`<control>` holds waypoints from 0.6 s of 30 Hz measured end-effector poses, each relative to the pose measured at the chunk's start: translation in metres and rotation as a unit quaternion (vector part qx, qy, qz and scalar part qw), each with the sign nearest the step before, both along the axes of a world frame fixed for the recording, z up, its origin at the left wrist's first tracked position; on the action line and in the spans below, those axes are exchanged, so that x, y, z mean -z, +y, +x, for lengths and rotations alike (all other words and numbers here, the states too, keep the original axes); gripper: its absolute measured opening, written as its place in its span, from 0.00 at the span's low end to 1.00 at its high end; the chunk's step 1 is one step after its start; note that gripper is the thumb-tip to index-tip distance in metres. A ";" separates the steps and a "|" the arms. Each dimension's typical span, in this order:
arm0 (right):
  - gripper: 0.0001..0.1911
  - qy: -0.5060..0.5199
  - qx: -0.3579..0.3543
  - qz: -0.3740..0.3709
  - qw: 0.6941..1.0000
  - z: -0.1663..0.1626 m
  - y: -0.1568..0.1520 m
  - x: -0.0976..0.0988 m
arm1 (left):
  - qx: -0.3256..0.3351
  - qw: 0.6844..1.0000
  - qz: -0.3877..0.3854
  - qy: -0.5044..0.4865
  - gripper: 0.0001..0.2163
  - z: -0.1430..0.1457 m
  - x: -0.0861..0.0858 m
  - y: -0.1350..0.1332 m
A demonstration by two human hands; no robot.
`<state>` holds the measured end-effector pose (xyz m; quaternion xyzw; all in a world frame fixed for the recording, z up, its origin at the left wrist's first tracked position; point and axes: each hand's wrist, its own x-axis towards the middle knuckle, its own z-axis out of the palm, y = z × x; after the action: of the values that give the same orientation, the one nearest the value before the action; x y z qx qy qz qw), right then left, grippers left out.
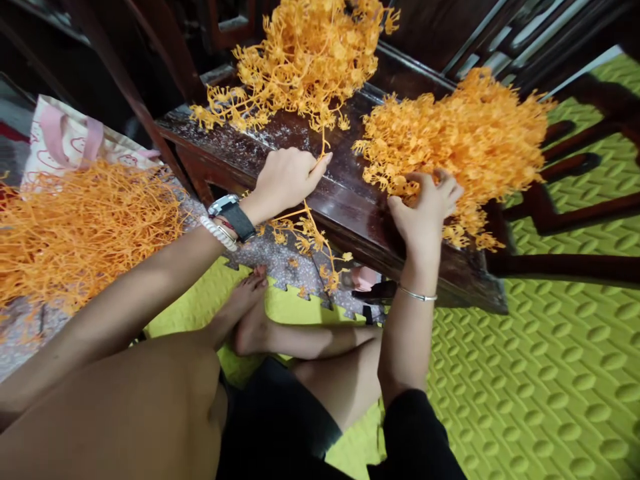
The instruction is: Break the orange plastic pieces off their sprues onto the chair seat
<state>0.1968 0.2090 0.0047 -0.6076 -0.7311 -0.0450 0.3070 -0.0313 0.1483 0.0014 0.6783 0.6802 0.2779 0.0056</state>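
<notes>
My left hand (290, 179) is closed round a thin orange plastic flower stem (309, 212). Part of that stem sticks up past the thumb, and a branched end with small blossoms hangs below the wrist, beyond the bench edge. My right hand (425, 210) has its fingers bent and apart at the near side of an orange pile of flower sprays (465, 130). Its fingertips reach the pile's lower edge, and nothing shows held in them. Another heap of flower sprays (320, 57) lies behind my left hand. Both heaps rest on a dark wooden bench (350, 187).
On the left floor lies a big tangle of bare-looking orange stems (95, 230), beside a white bag (60, 143) with pink handles. Yellow-green foam mats (560, 373) cover the floor. A dark wooden chair frame (575, 267) stands at right. My bare legs are folded below the bench.
</notes>
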 end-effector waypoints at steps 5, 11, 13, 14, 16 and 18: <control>0.13 0.130 -0.091 0.119 0.980 -0.016 -0.058 0.003 | 0.011 1.000 -0.009 -0.016 0.31 -0.001 0.000 0.000; 0.12 0.364 -0.126 -0.004 0.923 -0.051 -0.155 0.047 | 0.010 1.000 -0.002 -0.005 0.33 -0.002 0.000 0.000; 0.15 0.354 -0.100 -0.024 0.930 -0.060 -0.171 0.070 | 0.006 1.000 -0.003 0.002 0.33 -0.002 0.000 -0.001; 0.18 0.350 -0.094 -0.038 0.931 -0.064 -0.175 0.080 | 0.005 1.000 -0.005 0.004 0.33 -0.002 -0.001 -0.001; 0.25 0.389 -0.098 -0.095 0.911 -0.071 -0.177 0.096 | 0.006 1.000 -0.012 0.007 0.34 -0.002 -0.002 -0.002; 0.26 0.492 -0.111 -0.183 0.844 -0.076 -0.176 0.107 | 0.007 1.000 -0.020 0.014 0.36 -0.001 -0.003 -0.003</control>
<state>0.1212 0.0331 -0.1018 -0.5104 -0.5415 0.4286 0.5124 -0.0325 0.1454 0.0049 0.6867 0.6808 0.2545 0.0122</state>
